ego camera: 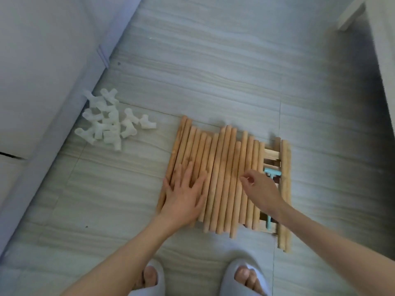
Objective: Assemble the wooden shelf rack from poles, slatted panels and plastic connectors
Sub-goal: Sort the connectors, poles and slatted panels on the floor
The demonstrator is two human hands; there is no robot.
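Note:
Several round wooden poles (224, 167) lie side by side on the tiled floor, covering most of a slatted wooden panel (272, 153) whose right part shows. My left hand (183, 193) lies flat with spread fingers on the left poles. My right hand (259, 189) hovers over the right poles with its fingers curled, and I cannot make out anything in it. A light-blue plastic mallet (272, 173) rests on the panel, partly hidden by my right hand and forearm. A heap of several white plastic connectors (109, 120) sits on the floor to the far left.
A white wall and pale baseboard (53, 135) run along the left, close to the connectors. White furniture (350, 16) stands at the upper right. My feet in white slippers (245, 278) stand just below the poles. Grey tiled floor (213, 71) stretches beyond the poles.

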